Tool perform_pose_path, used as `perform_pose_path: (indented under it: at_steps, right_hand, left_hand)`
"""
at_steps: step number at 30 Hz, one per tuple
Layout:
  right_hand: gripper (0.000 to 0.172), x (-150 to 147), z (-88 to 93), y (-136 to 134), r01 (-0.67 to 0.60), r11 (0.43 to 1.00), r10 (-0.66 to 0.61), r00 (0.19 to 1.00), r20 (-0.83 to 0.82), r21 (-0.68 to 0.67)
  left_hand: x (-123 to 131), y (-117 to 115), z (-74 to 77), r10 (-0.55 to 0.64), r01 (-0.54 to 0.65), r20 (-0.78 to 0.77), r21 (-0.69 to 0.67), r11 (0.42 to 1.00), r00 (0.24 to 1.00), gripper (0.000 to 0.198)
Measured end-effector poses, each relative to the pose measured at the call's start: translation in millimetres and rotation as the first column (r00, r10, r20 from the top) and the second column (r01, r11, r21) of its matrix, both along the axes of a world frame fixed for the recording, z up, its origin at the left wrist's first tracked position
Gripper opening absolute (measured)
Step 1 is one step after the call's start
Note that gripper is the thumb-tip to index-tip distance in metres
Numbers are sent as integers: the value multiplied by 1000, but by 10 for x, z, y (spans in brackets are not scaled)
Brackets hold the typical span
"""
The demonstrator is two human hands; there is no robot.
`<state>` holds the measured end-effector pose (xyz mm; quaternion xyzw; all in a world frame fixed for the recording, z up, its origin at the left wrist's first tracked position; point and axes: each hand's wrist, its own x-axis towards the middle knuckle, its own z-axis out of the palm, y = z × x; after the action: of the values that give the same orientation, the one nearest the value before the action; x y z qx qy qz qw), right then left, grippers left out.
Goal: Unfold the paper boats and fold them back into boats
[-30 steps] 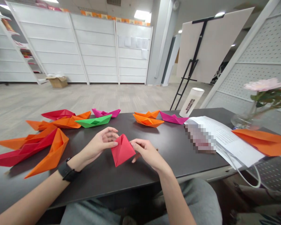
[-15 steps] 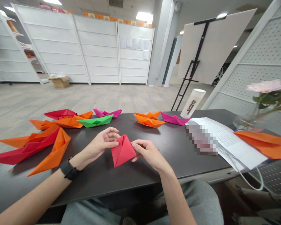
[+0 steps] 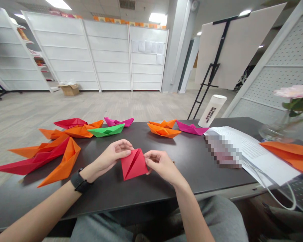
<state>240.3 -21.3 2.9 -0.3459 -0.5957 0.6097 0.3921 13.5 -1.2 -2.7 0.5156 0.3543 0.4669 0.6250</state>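
We see the red folded paper (image 3: 133,166) at the near middle of the dark table (image 3: 103,201), short of the green paper boat (image 3: 106,130); can't tell if it touches the tabletop. Left hand (image 3: 117,153) pinches its upper left edge, other fingers loosely curled; right hand (image 3: 161,164) grips the right edge, some fingertips hidden. The diagonal slit gapes slightly. For clean work we'd keep both pinches light, pull evenly, match corners, then press creases flat.

Bright room, lit by ceiling lights (image 3: 158,18)
Soft shadows are thrown on the surface (image 3: 108,196); the sides are stretched and bent.
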Motion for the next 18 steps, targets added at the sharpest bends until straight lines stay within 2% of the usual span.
perform_pose_path:
  at_steps: [4,9,14,18]
  right_hand:
    - [15,4,-21,29,124,987,-130,990,56,103]
    - [17,27,-27,38,150,976,-163,984,73,160]
    - [18,43,-56,44,160,965,-183,978,97,207]
    - [16,48,-77,61,195,955,-217,973,80,224]
  left_hand:
    - [-24,-18,38,-50,46,-47,-65,997,998,24]
    - [-62,-43,94,-148,146,10,-217,965,989,29]
    - [-92,-18,59,-164,160,-2,-208,965,986,25]
    - [-83,18,26,-119,116,-16,-153,981,993,27]
